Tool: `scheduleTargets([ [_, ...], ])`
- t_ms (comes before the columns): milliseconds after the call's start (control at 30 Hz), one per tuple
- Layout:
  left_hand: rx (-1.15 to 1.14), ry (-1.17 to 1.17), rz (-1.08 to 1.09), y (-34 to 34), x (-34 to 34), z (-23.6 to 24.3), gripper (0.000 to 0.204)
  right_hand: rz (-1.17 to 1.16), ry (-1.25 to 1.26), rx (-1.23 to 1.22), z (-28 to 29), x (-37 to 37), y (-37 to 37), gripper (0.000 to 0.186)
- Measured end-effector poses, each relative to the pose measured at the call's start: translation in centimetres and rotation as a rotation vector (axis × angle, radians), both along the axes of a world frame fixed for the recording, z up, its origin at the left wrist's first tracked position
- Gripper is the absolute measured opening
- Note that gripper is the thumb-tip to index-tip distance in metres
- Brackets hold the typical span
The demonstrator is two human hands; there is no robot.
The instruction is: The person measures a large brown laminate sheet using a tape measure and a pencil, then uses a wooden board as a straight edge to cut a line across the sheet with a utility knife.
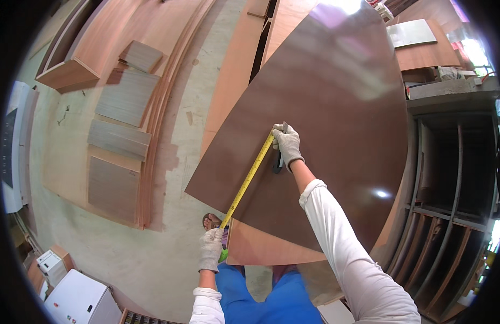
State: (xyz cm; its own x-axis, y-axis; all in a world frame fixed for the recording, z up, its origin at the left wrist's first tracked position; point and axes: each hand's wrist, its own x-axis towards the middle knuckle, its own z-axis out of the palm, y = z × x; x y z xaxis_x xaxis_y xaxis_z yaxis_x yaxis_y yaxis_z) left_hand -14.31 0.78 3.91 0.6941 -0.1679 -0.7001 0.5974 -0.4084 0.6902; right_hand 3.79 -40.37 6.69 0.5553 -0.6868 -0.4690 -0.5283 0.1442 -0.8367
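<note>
A large glossy dark brown panel [336,108] lies in front of me. Across it runs a yellow tape measure [250,177], pulled out straight and slanting up to the right. My left hand [210,249], in a pale knit glove, is closed on the tape's case by the near edge; a green part of the case shows beside it. My gloved right hand [287,143] pinches the tape's far end on the panel. That same hand also holds a dark slim tool with a grey tip, perhaps a utility knife [278,163]; its middle is hidden by the fingers.
Below the brown panel lies a light wood sheet [266,243], its corner sticking out towards me. Stacked wood sheets [163,108] with grey boards [125,97] on top are at the left. A dark shelf rack [444,216] stands at the right, a white cabinet [82,299] at lower left.
</note>
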Motion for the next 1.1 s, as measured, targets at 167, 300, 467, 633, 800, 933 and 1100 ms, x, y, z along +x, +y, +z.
scheduleTargets([
  [167,0.093,-0.119,-0.161,-0.4,3.5,0.2,0.026,0.047,0.112,-0.109,-0.3,2.9,-0.1,0.016],
  [300,0.158,-0.242,-0.256,0.1,4.8,0.0,0.027,0.063,0.113,-0.099,-0.9,3.9,0.3,0.016],
  [467,0.167,-0.330,-0.219,-0.4,5.0,0.4,0.028,0.088,0.132,-0.042,-1.0,4.8,0.0,0.016],
  [633,0.148,-0.322,-0.210,-1.4,5.1,0.6,0.030,0.094,0.157,-0.036,-0.5,5.1,-0.8,0.014],
  [800,0.022,-0.138,-0.096,-1.1,5.8,0.9,0.032,0.102,0.150,-0.044,-0.4,5.4,-0.4,0.010],
  [933,-0.045,-0.038,-0.120,1.2,6.0,-0.8,0.029,0.190,0.242,-0.082,-1.0,6.5,0.5,0.008],
  [1100,-0.288,0.288,-0.231,0.1,9.5,-3.3,0.032,0.182,0.259,-0.115,-1.3,5.9,-2.6,0.015],
])
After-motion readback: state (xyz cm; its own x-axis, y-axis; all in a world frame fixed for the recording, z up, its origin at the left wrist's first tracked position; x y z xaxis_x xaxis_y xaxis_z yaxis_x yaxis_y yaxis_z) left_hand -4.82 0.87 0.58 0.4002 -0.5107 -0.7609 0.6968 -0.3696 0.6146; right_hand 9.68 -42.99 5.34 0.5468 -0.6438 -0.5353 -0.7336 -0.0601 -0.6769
